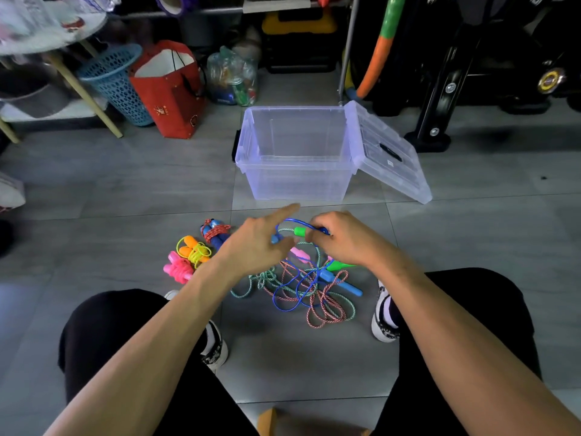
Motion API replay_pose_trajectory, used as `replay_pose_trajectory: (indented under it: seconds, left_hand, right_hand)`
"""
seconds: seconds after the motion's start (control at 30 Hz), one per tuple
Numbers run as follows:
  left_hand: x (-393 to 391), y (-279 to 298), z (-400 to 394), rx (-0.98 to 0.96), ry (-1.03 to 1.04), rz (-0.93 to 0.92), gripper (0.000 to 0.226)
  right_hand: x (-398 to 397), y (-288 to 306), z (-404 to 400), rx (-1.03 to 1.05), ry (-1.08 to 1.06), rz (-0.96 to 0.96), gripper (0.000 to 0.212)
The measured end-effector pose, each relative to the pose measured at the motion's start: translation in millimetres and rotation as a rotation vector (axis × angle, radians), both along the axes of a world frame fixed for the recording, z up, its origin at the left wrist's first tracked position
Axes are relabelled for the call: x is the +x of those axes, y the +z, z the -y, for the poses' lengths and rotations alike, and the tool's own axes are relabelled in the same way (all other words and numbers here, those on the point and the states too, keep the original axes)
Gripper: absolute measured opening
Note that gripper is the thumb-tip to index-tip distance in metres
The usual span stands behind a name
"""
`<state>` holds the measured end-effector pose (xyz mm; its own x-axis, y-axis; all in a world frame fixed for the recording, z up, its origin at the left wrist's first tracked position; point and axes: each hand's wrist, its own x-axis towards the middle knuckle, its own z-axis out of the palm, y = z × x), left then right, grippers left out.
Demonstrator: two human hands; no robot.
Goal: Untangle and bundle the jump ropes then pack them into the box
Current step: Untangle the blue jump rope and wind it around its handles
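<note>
Three bundled jump ropes are counted on the floor at the left: a pink one (178, 269), an orange-handled one with yellow cord (194, 250), and a blue-handled one wrapped in red cord (215, 231). Three loose cords are seen in the tangle (309, 291): blue, teal, and a red-white twist, though an exact count is hard to make there. One clear plastic box (295, 152) is seen, with one lid (386, 152). Two hands are counted, left (257, 243) and right (341, 237). Two sneakers are spotted, too.
</note>
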<state>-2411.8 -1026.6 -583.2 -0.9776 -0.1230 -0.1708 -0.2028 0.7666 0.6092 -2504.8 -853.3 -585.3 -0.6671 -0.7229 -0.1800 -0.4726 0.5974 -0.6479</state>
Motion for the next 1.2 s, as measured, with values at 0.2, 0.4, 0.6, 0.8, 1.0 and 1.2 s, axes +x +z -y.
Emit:
replay_pose_trajectory:
  seconds: [0.2, 0.4, 0.6, 0.8, 1.0, 1.2]
  left_hand:
    - [-6, 6, 7, 0.297, 0.255, -0.181, 0.026]
    - [-7, 25, 45, 0.457, 0.607, -0.208, 0.026]
    - [-9, 1, 20, 0.363, 0.356, 0.113, 0.026]
    - [-6, 5, 9, 0.236, 0.293, 0.165, 0.021]
    - [-4, 21, 2, 0.165, 0.321, -0.087, 0.014]
    - [-5, 26, -2, 0.144, 0.296, -0.154, 0.013]
  right_hand:
    - [0, -2, -2, 0.039, 0.01, -0.031, 0.034]
    - [-9, -6, -17, 0.139, -0.061, 0.072, 0.028]
    - [-2, 3, -12, -0.185, -0.212, 0.247, 0.024]
    - [-2, -1, -10, -0.148, -0.277, 0.162, 0.008]
    - [-5, -2, -12, -0.104, -0.143, 0.108, 0.046]
    - [2, 6, 3, -0.4, -0.098, 0.406, 0.009]
